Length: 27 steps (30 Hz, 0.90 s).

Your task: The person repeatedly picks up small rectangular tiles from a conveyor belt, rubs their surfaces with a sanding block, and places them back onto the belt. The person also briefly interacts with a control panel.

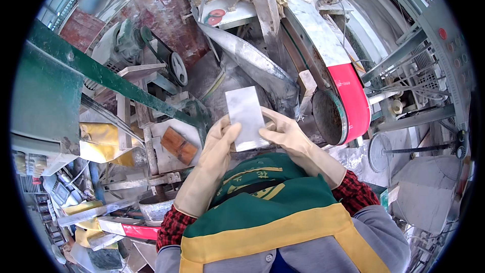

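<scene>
A pale grey-white rectangular slab (245, 116), with a smooth face, is held up in front of my green apron. My left hand (222, 132), in a long cream rubber glove, grips its left edge near the bottom, thumb on the front. On the opposite edge my right hand (280, 129), gloved the same way, pinches the slab with its thumb in front. The fingers behind the slab are mostly hidden. Just beyond my right hand stands a belt grinding machine (348, 103) with a red and white cover. A reddish-brown block (178, 145) lies left of my left hand.
A green metal beam (116, 83) crosses at the left toward my hands. Behind it sits a motor with a belt pulley (178, 69). A curved metal guard (247, 50) rises ahead. A bucket (154, 207) stands low left, and a control panel (449, 45) is far right.
</scene>
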{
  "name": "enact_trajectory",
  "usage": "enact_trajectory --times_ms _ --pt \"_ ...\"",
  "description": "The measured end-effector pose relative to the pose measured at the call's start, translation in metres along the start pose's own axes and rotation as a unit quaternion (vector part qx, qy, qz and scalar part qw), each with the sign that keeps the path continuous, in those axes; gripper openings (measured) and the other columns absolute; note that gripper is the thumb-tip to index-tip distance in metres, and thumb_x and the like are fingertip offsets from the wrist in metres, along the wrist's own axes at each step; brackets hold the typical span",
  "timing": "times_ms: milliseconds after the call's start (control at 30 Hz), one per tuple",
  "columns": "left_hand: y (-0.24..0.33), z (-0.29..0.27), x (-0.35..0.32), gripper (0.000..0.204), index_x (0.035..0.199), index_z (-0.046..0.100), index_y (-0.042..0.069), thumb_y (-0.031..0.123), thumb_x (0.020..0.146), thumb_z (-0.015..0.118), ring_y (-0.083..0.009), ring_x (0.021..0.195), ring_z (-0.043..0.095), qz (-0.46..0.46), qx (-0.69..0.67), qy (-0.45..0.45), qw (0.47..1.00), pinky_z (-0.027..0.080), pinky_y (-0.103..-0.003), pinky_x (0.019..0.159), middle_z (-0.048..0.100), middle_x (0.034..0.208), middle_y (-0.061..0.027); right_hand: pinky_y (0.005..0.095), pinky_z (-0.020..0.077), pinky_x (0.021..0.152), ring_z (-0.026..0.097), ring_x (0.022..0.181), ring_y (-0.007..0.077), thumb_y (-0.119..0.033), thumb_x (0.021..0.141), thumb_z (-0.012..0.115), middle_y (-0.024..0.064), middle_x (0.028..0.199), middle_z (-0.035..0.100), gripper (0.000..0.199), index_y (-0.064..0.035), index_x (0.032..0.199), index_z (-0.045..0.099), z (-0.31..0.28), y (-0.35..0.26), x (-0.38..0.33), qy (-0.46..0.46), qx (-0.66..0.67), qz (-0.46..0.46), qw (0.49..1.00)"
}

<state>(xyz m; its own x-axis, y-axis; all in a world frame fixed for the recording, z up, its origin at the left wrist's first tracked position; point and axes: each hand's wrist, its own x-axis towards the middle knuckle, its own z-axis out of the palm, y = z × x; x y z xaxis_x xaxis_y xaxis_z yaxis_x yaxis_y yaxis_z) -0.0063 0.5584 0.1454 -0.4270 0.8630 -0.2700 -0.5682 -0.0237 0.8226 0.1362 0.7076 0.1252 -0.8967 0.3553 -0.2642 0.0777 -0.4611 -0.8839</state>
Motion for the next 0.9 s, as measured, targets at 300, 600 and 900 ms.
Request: enact_trajectory --times_ms 300,600,900 --pt "0.012 0.000 0.056 0.049 0.125 0.054 -0.006 0.024 0.088 0.069 -0.0150 0.099 0.061 0.003 0.231 0.060 0.971 0.047 -0.027 0.088 0.065 0.111 -0.0097 0.0164 0.0426 0.067 0.055 0.073 0.0000 -0.009 0.089 0.066 -0.0013 0.090 0.068 0.059 -0.0030 0.144 0.044 -0.019 -0.044 -0.022 -0.059 0.082 0.035 0.994" --pt "-0.024 0.043 0.075 0.073 0.147 0.032 0.000 0.013 0.086 0.071 -0.0241 0.113 0.058 0.022 0.234 -0.025 0.972 0.048 -0.036 0.095 0.051 0.136 -0.0215 0.0188 0.0488 0.075 0.062 0.084 0.0075 -0.004 0.088 0.066 0.0037 0.101 0.068 0.054 0.0024 0.138 0.047 -0.071 0.006 -0.004 0.100 0.178 -0.105 0.973" --pt "-0.027 -0.015 0.029 0.067 0.148 0.032 0.005 0.017 0.090 0.064 -0.0232 0.120 0.052 -0.092 0.244 0.023 0.965 0.042 -0.035 0.102 0.048 0.138 -0.0179 0.0262 0.0477 0.053 0.059 0.060 0.0103 -0.004 0.075 0.067 0.0042 0.074 0.066 0.057 -0.0049 0.130 0.053 -0.228 -0.005 0.058 0.508 0.070 -0.191 0.837"
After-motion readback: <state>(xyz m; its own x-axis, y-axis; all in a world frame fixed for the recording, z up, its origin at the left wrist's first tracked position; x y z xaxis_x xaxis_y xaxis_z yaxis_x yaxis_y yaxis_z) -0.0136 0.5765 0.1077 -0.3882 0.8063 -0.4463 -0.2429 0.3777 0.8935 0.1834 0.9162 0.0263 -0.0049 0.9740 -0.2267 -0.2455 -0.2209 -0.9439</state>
